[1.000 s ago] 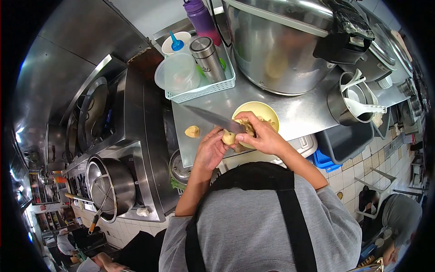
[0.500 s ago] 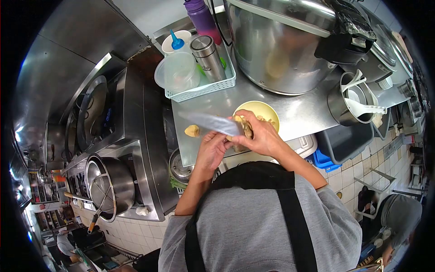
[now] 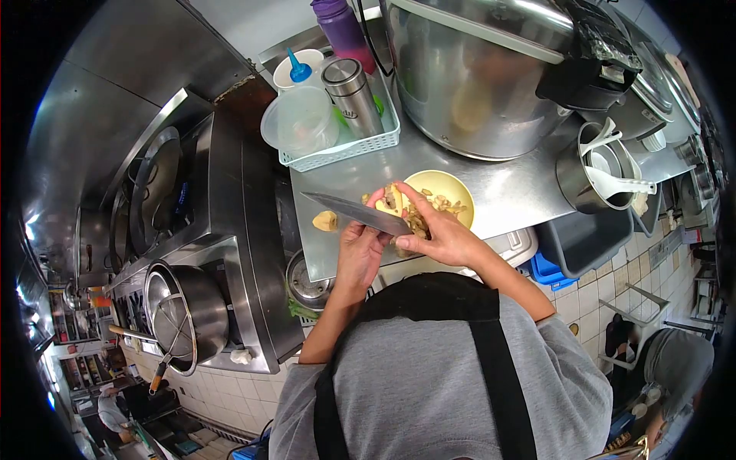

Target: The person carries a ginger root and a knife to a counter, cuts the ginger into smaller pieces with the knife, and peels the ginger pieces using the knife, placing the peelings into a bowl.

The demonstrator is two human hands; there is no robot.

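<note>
My right hand (image 3: 448, 238) is closed at the heel end of a broad knife (image 3: 356, 213); the handle is hidden under its thumb and palm. The blade points left, passing in front of my left hand (image 3: 360, 249). Behind the blade, my left fingers hold a pale yellow piece (image 3: 392, 201), which looks like ginger; my right index fingertip touches its top. A yellow bowl (image 3: 437, 178) with small brownish bits stands just beyond my right hand. Another tan piece (image 3: 325, 221) lies on the steel table (image 3: 506, 188), left of the blade.
A pale basket (image 3: 341, 156) holds a steel flask (image 3: 353, 96), a purple bottle (image 3: 343, 34) and plastic tubs. Behind the bowl stands a large steel cooker (image 3: 475, 84). A pot with ladles (image 3: 571, 180) is at right. Stove with pan (image 3: 207, 322) at left; another person (image 3: 678, 368) at lower right.
The knife blade was blurred by motion and is now sharp. The pale face of the held piece shows more clearly, and more of the bowl's contents is visible.
</note>
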